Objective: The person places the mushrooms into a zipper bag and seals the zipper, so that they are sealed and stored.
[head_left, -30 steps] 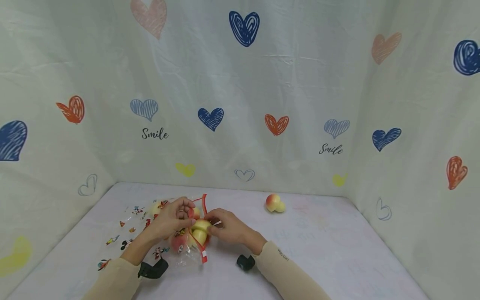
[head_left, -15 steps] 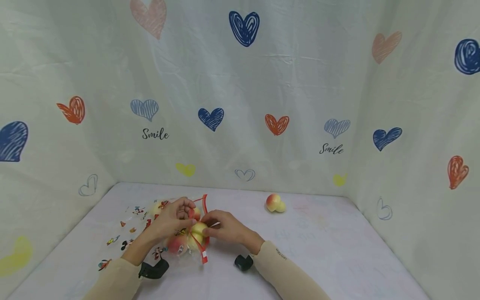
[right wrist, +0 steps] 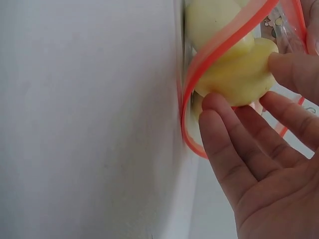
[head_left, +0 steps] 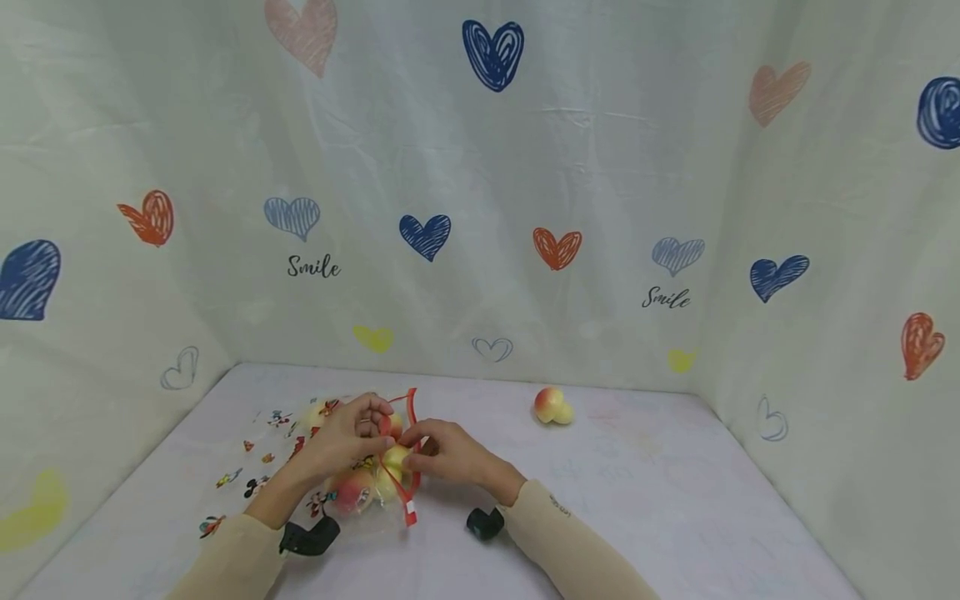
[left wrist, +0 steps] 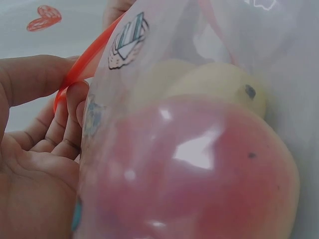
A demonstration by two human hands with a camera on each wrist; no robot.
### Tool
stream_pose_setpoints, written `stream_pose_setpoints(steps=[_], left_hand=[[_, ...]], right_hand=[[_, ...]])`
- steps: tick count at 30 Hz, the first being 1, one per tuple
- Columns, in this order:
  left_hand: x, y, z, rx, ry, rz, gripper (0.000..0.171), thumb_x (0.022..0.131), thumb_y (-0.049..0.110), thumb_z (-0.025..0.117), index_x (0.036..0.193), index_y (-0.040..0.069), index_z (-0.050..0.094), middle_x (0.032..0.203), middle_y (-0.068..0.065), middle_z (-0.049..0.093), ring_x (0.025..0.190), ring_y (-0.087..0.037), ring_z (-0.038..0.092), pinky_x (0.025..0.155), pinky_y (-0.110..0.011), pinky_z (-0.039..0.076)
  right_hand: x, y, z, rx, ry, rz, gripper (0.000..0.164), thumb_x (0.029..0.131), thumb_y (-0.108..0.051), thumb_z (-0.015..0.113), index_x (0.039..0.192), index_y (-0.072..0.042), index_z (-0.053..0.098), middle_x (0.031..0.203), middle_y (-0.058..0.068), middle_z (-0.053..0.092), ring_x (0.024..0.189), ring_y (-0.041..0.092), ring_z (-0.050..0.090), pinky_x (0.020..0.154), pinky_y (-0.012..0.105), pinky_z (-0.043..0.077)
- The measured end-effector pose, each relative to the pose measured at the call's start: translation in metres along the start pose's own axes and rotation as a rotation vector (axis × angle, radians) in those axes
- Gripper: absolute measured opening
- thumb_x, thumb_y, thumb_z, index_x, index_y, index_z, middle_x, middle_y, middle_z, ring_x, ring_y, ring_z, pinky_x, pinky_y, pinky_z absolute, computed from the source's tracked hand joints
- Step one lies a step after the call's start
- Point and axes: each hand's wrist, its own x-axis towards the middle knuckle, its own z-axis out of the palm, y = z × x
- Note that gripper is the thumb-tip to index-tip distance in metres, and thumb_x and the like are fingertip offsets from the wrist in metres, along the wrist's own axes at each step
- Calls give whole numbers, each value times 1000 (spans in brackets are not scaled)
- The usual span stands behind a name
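A clear zip bag (head_left: 375, 518) with a red zip strip and small cartoon prints lies on the left of the table, its mouth spread toward the right. My left hand (head_left: 347, 437) pinches the red edge between thumb and finger, as the left wrist view shows. At that mouth, my right hand (head_left: 454, 452) holds a lobed yellow fruit (right wrist: 239, 74) between thumb and fingertips, partly inside the red rim. Within the bag sit a large red-blushed fruit (left wrist: 209, 164) and paler yellow ones (left wrist: 219, 84). My left hand hides part of the bag in the head view.
Another red-and-yellow lobed fruit (head_left: 552, 406) sits toward the back, right of the bag. Black devices (head_left: 310, 536) are strapped at both wrists. A white sheet (head_left: 585, 333) printed with hearts stands behind the white table (head_left: 637, 483).
My right hand has shifted slightly left, and the yellow fruit has moved farther into the bag's mouth. My left hand keeps its pinch on the red edge.
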Motion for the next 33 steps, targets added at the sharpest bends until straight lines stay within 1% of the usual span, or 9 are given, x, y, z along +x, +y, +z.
stream_pose_setpoints(steps=[6, 12, 15, 19, 23, 27, 30, 33], left_hand=[[0, 0, 0, -13, -2, 0, 41, 83, 2, 72, 115, -5, 47, 91, -14, 51, 80, -23, 56, 62, -25, 47], [1, 0, -1, -18, -12, 5, 42, 83, 2, 71, 115, -6, 46, 91, -14, 52, 80, -23, 57, 62, -25, 47], [0, 0, -1, -23, -16, 3, 43, 83, 3, 71, 116, -6, 45, 91, -14, 51, 81, -23, 57, 63, -25, 47], [0, 0, -2, -19, -24, 16, 43, 84, 4, 71, 116, -6, 45, 91, -14, 51, 81, -23, 57, 64, -26, 48], [0, 0, -2, -15, -23, 27, 42, 84, 4, 71, 115, -7, 45, 90, -14, 52, 80, -23, 57, 64, -27, 48], [0, 1, -2, -19, -14, 19, 42, 83, 2, 71, 114, -7, 45, 90, -13, 52, 79, -22, 57, 63, -27, 48], [0, 1, -1, -23, -9, 12, 41, 83, 0, 70, 114, -7, 45, 90, -13, 52, 79, -22, 57, 63, -27, 49], [0, 1, -1, -27, -14, 13, 40, 83, -1, 69, 115, -8, 45, 91, -13, 52, 78, -21, 57, 63, -27, 49]], right_hand=[[1, 1, 0, 14, -14, -11, 26, 85, -4, 69, 109, -12, 64, 106, -3, 62, 75, 4, 61, 71, 20, 51], [4, 2, 1, 10, -10, -15, 26, 83, -3, 71, 107, -12, 64, 104, -3, 62, 78, 4, 59, 69, 20, 51], [6, 2, 5, 26, -11, -19, 25, 83, -4, 72, 106, -11, 63, 104, -4, 62, 80, 2, 59, 69, 20, 51], [7, -1, 8, 65, -21, 6, 25, 84, -4, 71, 107, -10, 63, 103, -3, 62, 81, 1, 61, 68, 20, 52], [6, -3, 8, 79, -32, 36, 25, 84, -3, 69, 107, -9, 63, 104, -1, 63, 83, 1, 61, 66, 21, 52], [3, -5, 4, 63, -27, 52, 25, 85, -3, 68, 108, -7, 64, 106, 3, 64, 83, 2, 61, 64, 21, 52], [1, -4, 0, 28, -17, 48, 25, 85, -5, 68, 109, -6, 64, 104, 5, 65, 83, 4, 60, 64, 21, 52], [-2, -1, -6, -2, -8, 56, 25, 85, -7, 69, 110, -6, 64, 101, 3, 65, 83, 4, 60, 67, 21, 51]])
